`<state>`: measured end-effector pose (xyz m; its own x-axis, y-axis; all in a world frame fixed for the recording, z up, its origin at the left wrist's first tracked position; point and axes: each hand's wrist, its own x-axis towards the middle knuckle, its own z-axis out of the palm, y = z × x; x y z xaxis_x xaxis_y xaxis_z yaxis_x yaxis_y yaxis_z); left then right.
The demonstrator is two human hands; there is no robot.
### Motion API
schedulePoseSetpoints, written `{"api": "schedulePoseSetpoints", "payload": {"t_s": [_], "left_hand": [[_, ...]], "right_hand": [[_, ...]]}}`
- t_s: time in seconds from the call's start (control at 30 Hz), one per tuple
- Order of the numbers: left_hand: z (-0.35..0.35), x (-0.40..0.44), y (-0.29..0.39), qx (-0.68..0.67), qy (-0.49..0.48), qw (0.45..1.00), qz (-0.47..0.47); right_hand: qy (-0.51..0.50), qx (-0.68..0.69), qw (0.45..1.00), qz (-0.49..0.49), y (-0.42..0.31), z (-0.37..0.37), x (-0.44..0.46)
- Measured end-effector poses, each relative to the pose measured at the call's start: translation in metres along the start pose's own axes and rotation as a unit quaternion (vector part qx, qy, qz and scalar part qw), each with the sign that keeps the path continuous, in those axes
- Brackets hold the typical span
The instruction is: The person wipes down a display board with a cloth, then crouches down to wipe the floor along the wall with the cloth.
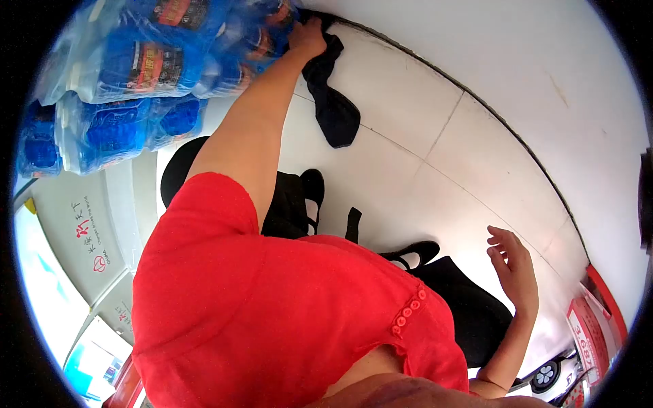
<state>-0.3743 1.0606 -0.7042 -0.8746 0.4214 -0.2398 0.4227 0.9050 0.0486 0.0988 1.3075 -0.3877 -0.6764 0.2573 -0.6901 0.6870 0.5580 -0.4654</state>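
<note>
My left hand reaches far out beside the stacked blue jugs and grips a black cloth. The cloth trails from my fingers across the light tiled floor and widens at its lower end. Part of it is hidden behind my hand and near the wall's base. My right hand hangs over the floor on the other side, its fingers loosely bent and apart, with nothing in it. Plastic-wrapped jugs of blue liquid with red and black labels stand right next to my left forearm.
A white wall with a dark seam at its base curves along the far side. My black shoes are on the tiles. A red and white price sign stands at the right. Grey panels with printed writing are at the left.
</note>
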Motion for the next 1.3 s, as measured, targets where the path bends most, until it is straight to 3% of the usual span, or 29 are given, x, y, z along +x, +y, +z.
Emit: {"api": "schedulePoseSetpoints", "payload": {"t_s": [0.03,0.07,0.17,0.2,0.27,0.33,0.37,0.47,0.6,0.73,0.83,0.87,0.97,1.0,1.07,1.13,1.27,1.3], "left_hand": [[-0.010,-0.008,0.003,-0.001,-0.027,0.999,0.026],[0.010,-0.012,0.005,-0.002,0.077,0.992,0.098],[0.009,-0.036,0.032,0.007,-0.010,0.989,0.148],[0.025,-0.036,0.029,0.000,0.034,0.982,0.184],[-0.007,-0.045,0.032,-0.014,-0.033,0.991,0.125],[-0.007,-0.025,0.017,-0.032,-0.069,0.997,-0.023],[0.028,-0.004,-0.004,-0.006,0.002,1.000,-0.024],[0.064,0.033,-0.030,-0.015,0.071,0.997,0.002],[0.022,0.009,-0.010,-0.047,0.007,0.999,-0.017],[0.018,-0.029,0.036,0.018,0.026,0.995,0.093],[-0.002,-0.063,0.092,0.021,-0.079,0.981,0.176],[0.005,-0.071,0.100,0.012,-0.036,0.975,0.220],[0.006,-0.072,0.091,0.009,-0.055,0.958,0.281],[0.010,-0.067,0.081,-0.004,-0.056,0.967,0.248],[0.009,-0.056,0.070,0.031,-0.061,0.996,0.050],[0.015,-0.051,0.055,0.079,0.005,0.995,0.061],[0.013,-0.042,0.084,0.085,-0.053,0.991,0.086],[0.016,-0.047,0.095,0.074,-0.020,0.992,0.097]], "right_hand": [[-0.001,0.002,1.000,-0.004,0.000,0.000,0.002],[-0.009,-0.005,1.000,-0.012,0.000,-0.001,0.005],[-0.018,-0.018,0.999,-0.026,-0.004,-0.001,0.014],[-0.017,-0.022,0.999,-0.026,-0.005,-0.002,0.016],[-0.012,-0.018,0.999,-0.027,-0.003,-0.003,0.018],[-0.001,-0.018,1.000,0.001,0.002,-0.003,0.015],[-0.002,-0.017,1.000,0.007,0.002,-0.001,0.012],[-0.001,0.009,0.999,0.035,0.001,-0.002,0.002],[0.006,0.017,0.999,0.029,-0.001,0.000,-0.010],[0.013,0.002,1.000,-0.009,-0.006,0.000,-0.002],[-0.001,-0.011,1.000,-0.020,-0.010,-0.003,0.010],[0.003,-0.014,1.000,-0.024,-0.012,-0.004,0.011],[0.012,-0.006,0.999,-0.044,-0.009,-0.005,0.010],[0.012,-0.002,0.999,-0.041,-0.005,-0.005,0.007],[0.012,0.007,0.999,-0.032,0.001,-0.004,0.003],[0.019,0.024,0.999,0.009,-0.002,-0.006,-0.005],[0.022,0.041,0.999,0.004,-0.003,-0.005,-0.011],[0.026,0.040,0.999,-0.006,-0.006,-0.005,-0.014]]}}
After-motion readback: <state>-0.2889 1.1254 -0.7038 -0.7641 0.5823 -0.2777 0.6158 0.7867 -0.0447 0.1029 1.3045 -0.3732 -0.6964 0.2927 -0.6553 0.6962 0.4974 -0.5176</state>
